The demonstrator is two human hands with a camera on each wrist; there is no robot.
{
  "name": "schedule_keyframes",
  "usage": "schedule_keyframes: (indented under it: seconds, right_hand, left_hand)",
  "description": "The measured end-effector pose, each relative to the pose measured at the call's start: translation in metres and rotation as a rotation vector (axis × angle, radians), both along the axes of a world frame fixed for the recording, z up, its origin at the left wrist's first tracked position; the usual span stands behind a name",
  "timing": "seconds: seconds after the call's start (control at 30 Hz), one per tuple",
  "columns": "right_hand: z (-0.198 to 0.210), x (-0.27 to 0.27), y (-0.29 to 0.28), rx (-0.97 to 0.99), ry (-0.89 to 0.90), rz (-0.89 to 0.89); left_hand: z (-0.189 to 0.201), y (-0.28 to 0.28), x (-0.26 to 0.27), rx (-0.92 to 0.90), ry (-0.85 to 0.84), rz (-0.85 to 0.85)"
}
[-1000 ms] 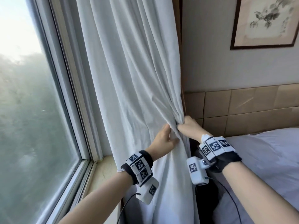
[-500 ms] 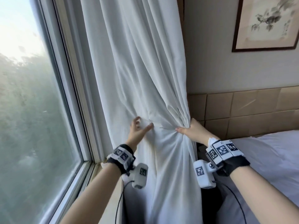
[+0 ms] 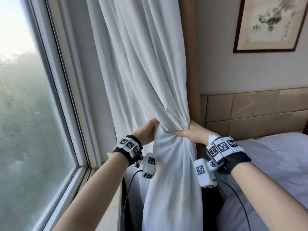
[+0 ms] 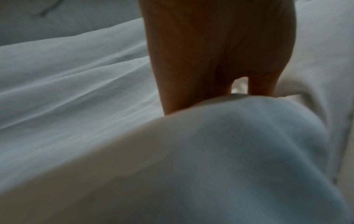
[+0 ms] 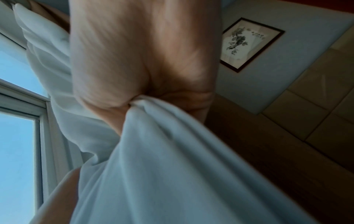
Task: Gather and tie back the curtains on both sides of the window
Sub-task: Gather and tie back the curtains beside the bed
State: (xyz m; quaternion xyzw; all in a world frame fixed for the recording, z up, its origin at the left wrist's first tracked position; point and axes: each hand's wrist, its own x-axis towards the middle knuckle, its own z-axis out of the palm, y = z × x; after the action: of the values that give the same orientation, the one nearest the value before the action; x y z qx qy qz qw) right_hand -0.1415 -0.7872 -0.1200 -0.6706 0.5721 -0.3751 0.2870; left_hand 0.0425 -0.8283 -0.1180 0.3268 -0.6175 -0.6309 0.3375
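The white curtain (image 3: 150, 72) hangs right of the window and is drawn into a tight bunch at waist height. My right hand (image 3: 188, 133) grips that bunch from the right, thumb across the front; the right wrist view shows folds of the curtain (image 5: 172, 166) squeezed in my right hand (image 5: 143, 60). My left hand (image 3: 147, 130) comes round the bunch from the left, touching it. In the left wrist view the curtain (image 4: 229, 151) covers the fingertips of my left hand (image 4: 220, 53). No tie-back is visible.
The window (image 3: 33, 114) and its sill (image 3: 106, 214) fill the left. A wooden trim (image 3: 191, 64) runs up behind the curtain. A tan padded headboard (image 3: 258, 110) and a white bed (image 3: 275, 164) lie right; a framed picture (image 3: 270, 22) hangs above.
My left hand has moved right from lying flat on the spread fabric to the bunch, drawing more curtain in. My right hand has kept its grip.
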Motion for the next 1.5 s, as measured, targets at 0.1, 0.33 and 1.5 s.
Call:
schedule_keyframes:
  seconds: [0.1, 0.33, 1.5]
  right_hand:
    - [-0.001, -0.003, 0.001, -0.002, -0.011, 0.003]
    - [-0.004, -0.007, 0.004, 0.003, 0.008, -0.062]
    - [-0.004, 0.044, 0.029, 0.083, 0.027, -0.118]
  left_hand:
    - [-0.003, -0.014, -0.002, -0.032, 0.108, -0.067]
    - [-0.012, -0.024, 0.006, -0.153, 0.146, 0.27]
    - [-0.081, 0.029, -0.019, -1.021, -0.764, 0.251]
